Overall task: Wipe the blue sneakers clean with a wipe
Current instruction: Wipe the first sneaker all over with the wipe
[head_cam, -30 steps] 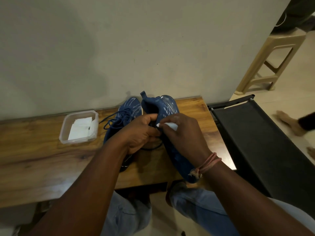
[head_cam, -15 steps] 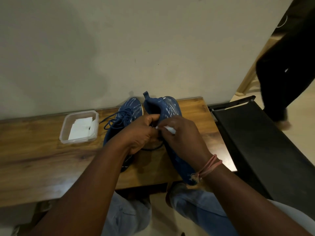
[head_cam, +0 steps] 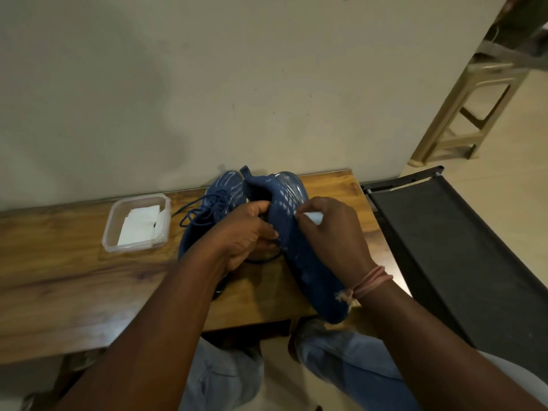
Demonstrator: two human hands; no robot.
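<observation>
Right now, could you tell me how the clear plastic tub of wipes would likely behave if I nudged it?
The tub looks thin-walled and holds only a few flat wipes, so it is probably light. Its broad, low shape on the smooth wooden table suggests sliding, not tipping.

Sneaker (head_cam: 299, 256) knit cloth, matt; table (head_cam: 68, 271) glossy wood; tub (head_cam: 137, 222) clear plastic; wipe (head_cam: 313, 216) probably paper.

Left hand (head_cam: 246, 232) gripping the collar of a tilted blue sneaker (head_cam: 299, 256), right hand (head_cam: 332, 232) pinching a white wipe (head_cam: 313, 216) against its side, second sneaker (head_cam: 219, 197) and plastic tub (head_cam: 137, 222) on wooden tabletop (head_cam: 59, 277)
</observation>
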